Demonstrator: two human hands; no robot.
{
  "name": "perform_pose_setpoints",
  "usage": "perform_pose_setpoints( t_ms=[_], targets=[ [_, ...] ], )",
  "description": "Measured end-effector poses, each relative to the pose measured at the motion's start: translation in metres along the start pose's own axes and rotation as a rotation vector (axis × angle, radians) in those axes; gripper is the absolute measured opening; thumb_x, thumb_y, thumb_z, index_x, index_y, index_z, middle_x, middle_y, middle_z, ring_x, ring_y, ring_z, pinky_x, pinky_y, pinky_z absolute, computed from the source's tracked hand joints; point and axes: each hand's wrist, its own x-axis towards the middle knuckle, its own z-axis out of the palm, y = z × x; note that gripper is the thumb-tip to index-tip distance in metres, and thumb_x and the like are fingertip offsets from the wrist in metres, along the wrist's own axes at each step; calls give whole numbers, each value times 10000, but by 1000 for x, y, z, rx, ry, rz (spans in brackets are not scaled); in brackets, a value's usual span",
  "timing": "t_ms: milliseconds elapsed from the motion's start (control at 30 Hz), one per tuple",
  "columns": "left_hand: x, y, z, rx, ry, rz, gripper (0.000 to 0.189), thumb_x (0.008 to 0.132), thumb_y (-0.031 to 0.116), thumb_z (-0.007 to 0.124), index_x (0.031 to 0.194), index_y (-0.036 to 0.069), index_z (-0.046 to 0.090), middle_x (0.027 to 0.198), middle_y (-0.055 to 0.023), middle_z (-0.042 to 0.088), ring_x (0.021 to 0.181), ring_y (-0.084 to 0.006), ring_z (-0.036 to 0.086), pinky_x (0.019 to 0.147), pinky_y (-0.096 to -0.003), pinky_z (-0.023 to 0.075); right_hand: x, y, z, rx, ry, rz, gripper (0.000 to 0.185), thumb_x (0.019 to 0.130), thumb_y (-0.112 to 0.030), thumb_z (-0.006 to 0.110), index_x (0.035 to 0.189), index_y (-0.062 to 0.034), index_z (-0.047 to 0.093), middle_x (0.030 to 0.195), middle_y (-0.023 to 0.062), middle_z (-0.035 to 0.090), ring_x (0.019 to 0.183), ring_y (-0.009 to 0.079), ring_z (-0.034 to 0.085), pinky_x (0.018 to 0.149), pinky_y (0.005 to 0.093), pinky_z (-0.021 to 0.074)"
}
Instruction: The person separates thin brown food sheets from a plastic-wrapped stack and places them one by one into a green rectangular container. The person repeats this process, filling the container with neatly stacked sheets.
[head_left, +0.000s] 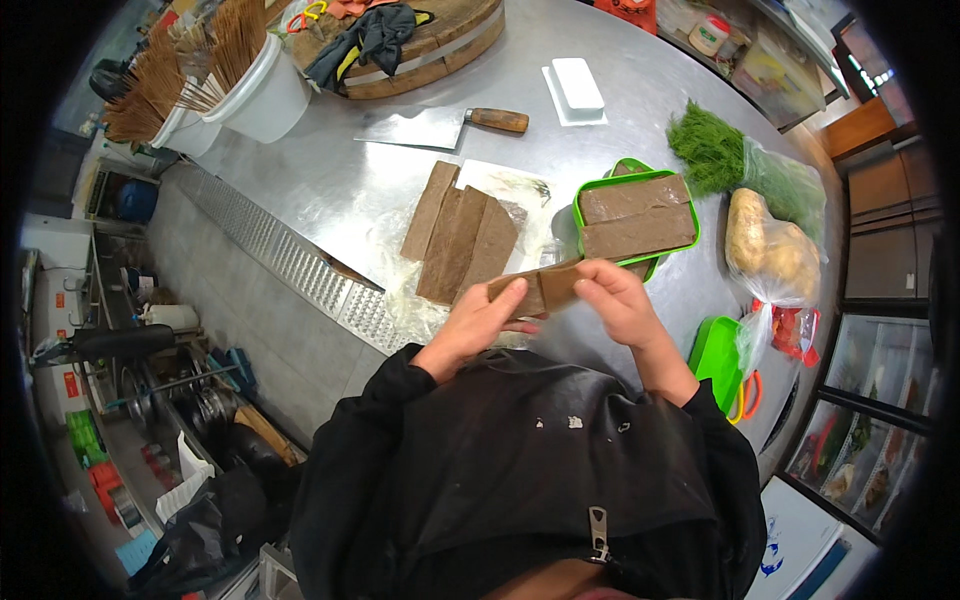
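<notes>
A thin brown sheet (536, 294) is held in front of my apron by both hands. My left hand (480, 315) grips its left end, thumb on top; my right hand (615, 296) pinches the right end. Left of centre, several wide brown strips (465, 240) lie side by side on crumpled clear plastic film (401, 304) over a white sheet. Just beyond my right hand stands a green-rimmed tray (696, 225) filled with flat brown pieces (637, 214). It rests on another green tray, mostly hidden beneath it.
A cleaver (442, 127) lies flat beyond the strips, near a white lidded box (577, 86). Dill (701, 146), bagged potatoes (772, 240) and an empty green tray (712, 356) line the right side. White buckets of skewers (262, 97) and a round wooden block (450, 56) stand at the back left.
</notes>
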Motion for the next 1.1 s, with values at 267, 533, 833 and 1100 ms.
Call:
perform_pose_setpoints(
  t_ms=[267, 533, 833, 1100],
  targets=[
    [-20, -8, -63, -296, 270, 41, 460, 960, 272, 492, 1228, -97, 428, 1077, -222, 596, 841, -319, 658, 697, -347, 568, -17, -36, -94, 718, 259, -296, 255, 949, -90, 426, 1175, -1, 502, 1116, 107, 609, 1023, 209, 598, 894, 374, 477],
    [-6, -25, -84, -299, 417, 167, 416, 940, 221, 533, 1223, -72, 448, 1077, -186, 601, 831, -296, 653, 697, -346, 566, -5, -59, -132, -81, 656, -260, 201, 913, -110, 539, 1062, 18, 585, 973, 29, 617, 905, 122, 582, 801, 262, 460],
    [-16, -14, -84, 650, 744, 123, 561, 877, 131, 603, 1338, -32, 328, 978, -146, 600, 677, -206, 640, 589, -329, 520, 54, 2, -48, -1245, 345, 28, 246, 867, -288, 521, 838, -62, 612, 882, 123, 633, 858, 317, 609, 722, 448, 490],
    [12, 10, -38, 1214, 382, 634, 416, 805, 118, 652, 1180, -7, 527, 1087, -195, 600, 1000, -364, 576, 858, -380, 468, 55, -3, -59, -1150, 400, -121, 396, 831, -419, 584, 937, -41, 639, 909, 148, 640, 899, 340, 586, 772, 444, 473]
  ],
)
